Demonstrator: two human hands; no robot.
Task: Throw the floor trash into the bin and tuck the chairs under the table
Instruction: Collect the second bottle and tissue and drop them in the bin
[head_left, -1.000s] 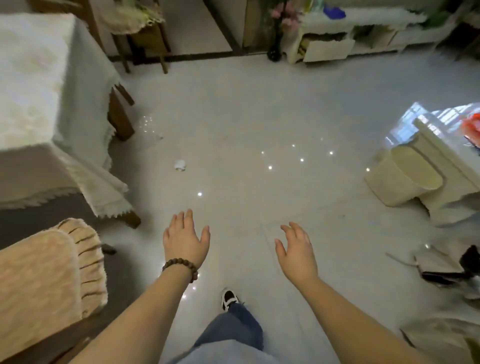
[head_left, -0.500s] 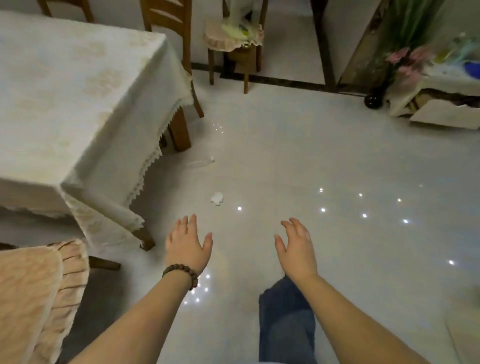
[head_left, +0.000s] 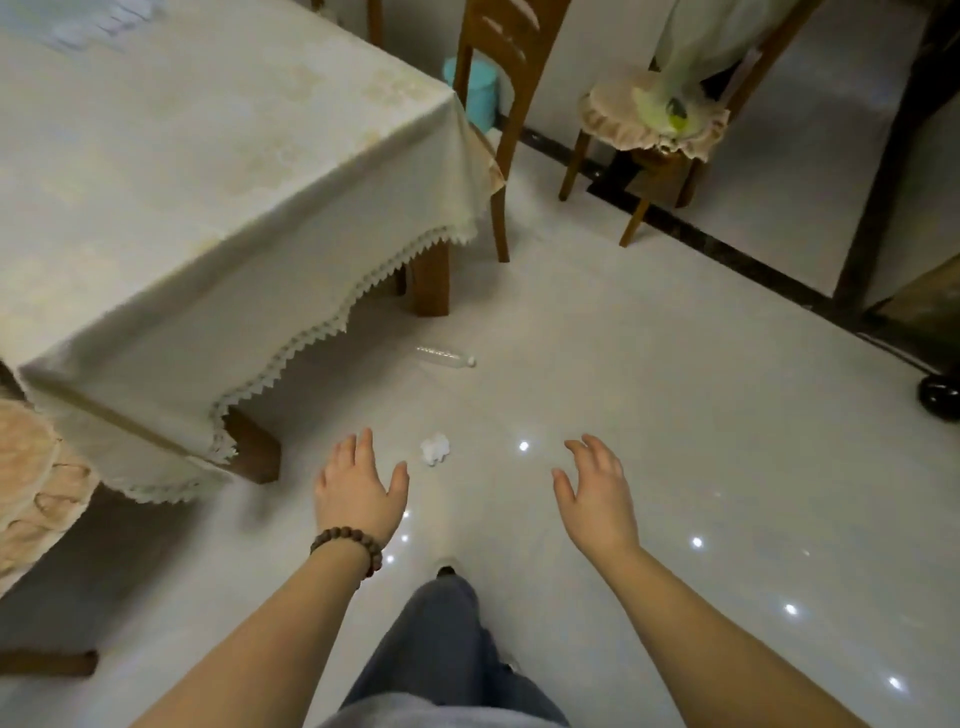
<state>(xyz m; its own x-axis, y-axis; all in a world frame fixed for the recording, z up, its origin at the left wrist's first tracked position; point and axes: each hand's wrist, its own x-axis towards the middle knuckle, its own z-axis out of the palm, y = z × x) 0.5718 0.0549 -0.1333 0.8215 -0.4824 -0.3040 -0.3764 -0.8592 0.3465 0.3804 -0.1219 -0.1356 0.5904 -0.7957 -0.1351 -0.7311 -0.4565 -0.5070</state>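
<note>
Two hands, left (head_left: 358, 493) and right (head_left: 597, 499), spread, empty. Paper wad (head_left: 435, 449) near table (head_left: 208, 156) leg, bottle (head_left: 445, 357) beyond it. Risk: bottle rolls under table if nudged.

The setting was a home dining room: a cloth-covered table (head_left: 218, 171), wooden chairs (head_left: 498, 104) and a glossy tiled floor (head_left: 675, 415).

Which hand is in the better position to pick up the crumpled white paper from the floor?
Probably the left hand. The small crumpled white paper ball lies on the glossy pale floor just beyond its thumb, while the right hand hovers farther away. Both hands are open and hold nothing.
</note>
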